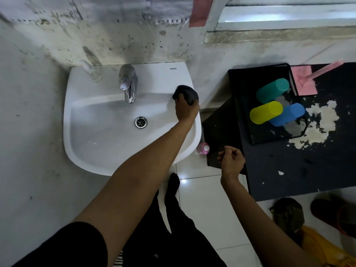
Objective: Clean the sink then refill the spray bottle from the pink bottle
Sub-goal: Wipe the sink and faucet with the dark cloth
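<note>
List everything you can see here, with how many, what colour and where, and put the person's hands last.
Sink: one, white, fixed to the wall at centre left.
Tap: one, chrome, on the back ledge of the sink.
Spray bottle: one, clear, on the sink's back left corner.
Cloth: one, dark grey, at the sink's right rim.
Pink bottle: one, on the floor beside the sink's right edge.
Cups: three, teal, yellow and blue, on the black tray at right.
Tray: one, black, on the dark surface at right.
Left hand: gripping the cloth.
Right hand: loosely closed, empty, apart from the sink.
</note>
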Demonstrator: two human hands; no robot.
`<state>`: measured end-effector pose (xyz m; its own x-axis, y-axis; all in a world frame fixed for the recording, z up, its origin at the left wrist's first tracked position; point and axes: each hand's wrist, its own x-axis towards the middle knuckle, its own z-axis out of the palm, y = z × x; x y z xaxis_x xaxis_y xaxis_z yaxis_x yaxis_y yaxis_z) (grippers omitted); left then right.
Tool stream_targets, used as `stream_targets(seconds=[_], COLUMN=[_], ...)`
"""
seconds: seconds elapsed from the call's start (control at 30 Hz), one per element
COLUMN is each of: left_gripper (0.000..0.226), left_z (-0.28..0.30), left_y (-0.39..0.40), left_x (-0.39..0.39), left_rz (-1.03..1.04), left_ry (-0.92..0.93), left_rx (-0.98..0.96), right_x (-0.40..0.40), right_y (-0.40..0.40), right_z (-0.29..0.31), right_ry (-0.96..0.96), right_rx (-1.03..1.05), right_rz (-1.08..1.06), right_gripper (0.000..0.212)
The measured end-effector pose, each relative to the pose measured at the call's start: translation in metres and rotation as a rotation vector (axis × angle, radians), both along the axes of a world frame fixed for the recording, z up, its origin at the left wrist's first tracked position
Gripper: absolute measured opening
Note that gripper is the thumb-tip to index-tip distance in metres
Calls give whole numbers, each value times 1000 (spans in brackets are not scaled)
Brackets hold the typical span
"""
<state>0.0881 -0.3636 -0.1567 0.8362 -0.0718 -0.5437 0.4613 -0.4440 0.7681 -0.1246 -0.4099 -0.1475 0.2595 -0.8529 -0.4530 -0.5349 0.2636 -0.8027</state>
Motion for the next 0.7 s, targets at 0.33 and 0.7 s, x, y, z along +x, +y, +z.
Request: stream_targets(seconds=[0.33,0.7], left_gripper=[53,55], left_z=[-40,-53], left_y=[106,68], left_x=[-28,22], left_rz=[233,87], left_ry=[32,218], left_rx=[77,57], right_x=[-11,-8], right_y=[9,-1], right_z=[-13,-16], right_ry=[66,43], right_rx=[11,-17], right_rz=[63,68], right_gripper=[20,16])
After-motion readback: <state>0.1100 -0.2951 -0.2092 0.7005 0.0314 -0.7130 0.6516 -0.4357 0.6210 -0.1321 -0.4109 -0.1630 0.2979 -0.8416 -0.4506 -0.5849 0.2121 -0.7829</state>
